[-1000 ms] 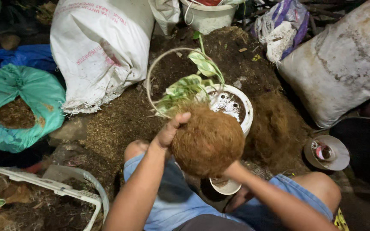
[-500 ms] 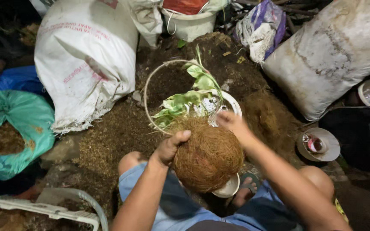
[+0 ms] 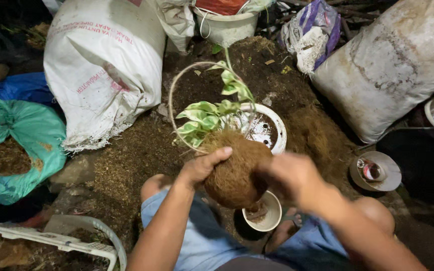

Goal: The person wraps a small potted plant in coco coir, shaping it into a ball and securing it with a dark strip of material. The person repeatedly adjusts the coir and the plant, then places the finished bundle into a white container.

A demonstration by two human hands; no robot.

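Now both hands grip the coir-wrapped root ball (image 3: pixel 234 173), which sits in mid-air above the person's lap, between the knees and just in front of the white perforated pot (image 3: pixel 267 130). From left to right: a teal sack (image 3: pixel 23 145) lies open with brown growing mix inside; a large white woven sack (image 3: pixel 101 65) stands beside it; loose brown mix covers the ground (image 3: pixel 126 160) in front of both. The left hand (image 3: pixel 202 168) cups the ball's left flank, thumb laid over the top edge and fingers closed against the fibre. A variegated green-and-cream plant (image 3: pixel 209 118) rises from the ball's top, and a thin wire hoop (image 3: pixel 177 95) arches over its leaves. The right hand (image 3: pixel 290 178) presses against the ball's right side, slightly blurred, fingers curled onto the fibre. Under the ball stands a small white cup (image 3: pixel 264 213) holding a little brown mix. Further right rest a grey sack (image 3: pixel 393 65) and a shallow dish (image 3: pixel 375 170).

Compared with half a second ago, the right hand has dropped from the ball's upper rim, near the leaves, to its side, so the hold is now two-sided and level. One second ago only the left hand showed on the ball, held at the top, and the right was beneath it. The ball itself has barely shifted; the plant remains upright.
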